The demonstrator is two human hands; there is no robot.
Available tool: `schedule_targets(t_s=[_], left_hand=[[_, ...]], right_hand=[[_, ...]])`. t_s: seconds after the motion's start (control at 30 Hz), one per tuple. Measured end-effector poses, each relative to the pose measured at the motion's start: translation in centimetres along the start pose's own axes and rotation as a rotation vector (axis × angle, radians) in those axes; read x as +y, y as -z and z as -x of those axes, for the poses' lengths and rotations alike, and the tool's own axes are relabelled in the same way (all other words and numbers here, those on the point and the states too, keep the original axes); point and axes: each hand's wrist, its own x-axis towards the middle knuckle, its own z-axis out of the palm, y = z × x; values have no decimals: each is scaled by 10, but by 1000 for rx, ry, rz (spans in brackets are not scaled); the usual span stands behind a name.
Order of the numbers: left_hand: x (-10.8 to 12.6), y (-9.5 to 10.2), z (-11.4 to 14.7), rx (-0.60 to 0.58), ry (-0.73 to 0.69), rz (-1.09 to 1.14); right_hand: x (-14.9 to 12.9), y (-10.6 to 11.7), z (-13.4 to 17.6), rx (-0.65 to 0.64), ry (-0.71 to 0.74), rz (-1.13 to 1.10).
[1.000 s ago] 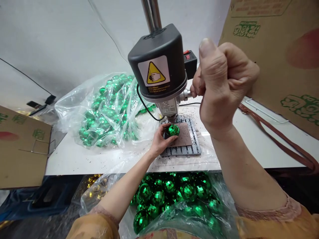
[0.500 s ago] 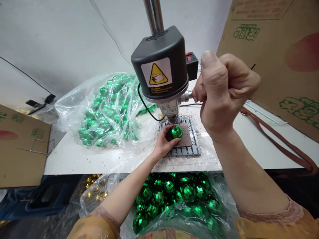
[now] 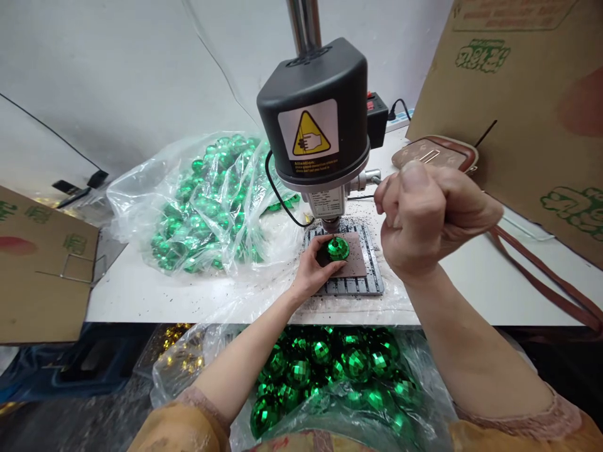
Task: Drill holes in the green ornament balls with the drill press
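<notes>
My left hand (image 3: 315,269) is closed round the side of a shiny green mirror-faceted ball (image 3: 338,249). The ball rests on a square brown board (image 3: 357,258) laid on the slotted grey base plate (image 3: 375,285), directly below the chuck (image 3: 330,223) of a small drill press (image 3: 313,113). From here the bit looks to reach the top of the ball, though contact is hard to make out. On the right, my right hand (image 3: 431,220) makes a fist round the feed lever of the press; most of the lever is hidden inside it.
A clear bag of green balls (image 3: 207,207) lies left of the press. More green balls (image 3: 325,370) fill a plastic-lined container below the table edge. Cardboard boxes (image 3: 42,270) stand at both sides. A strapped brown bag (image 3: 436,154) lies behind my right hand. Dark shavings dot the table.
My right hand has come down with the feed lever, uncovering the brown bag behind it. My left hand keeps the ball in place on the board. The view has shifted slightly.
</notes>
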Motion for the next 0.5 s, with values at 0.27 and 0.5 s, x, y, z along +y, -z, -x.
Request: schedule_targets(t_s=[0.27,0.5], left_hand=[[-1,-1,1,11,8,34],[-2,-1,2,21,13,49]], right_hand=[[5,0,4,28,73,-66],[13,4,9,16,139,-70]])
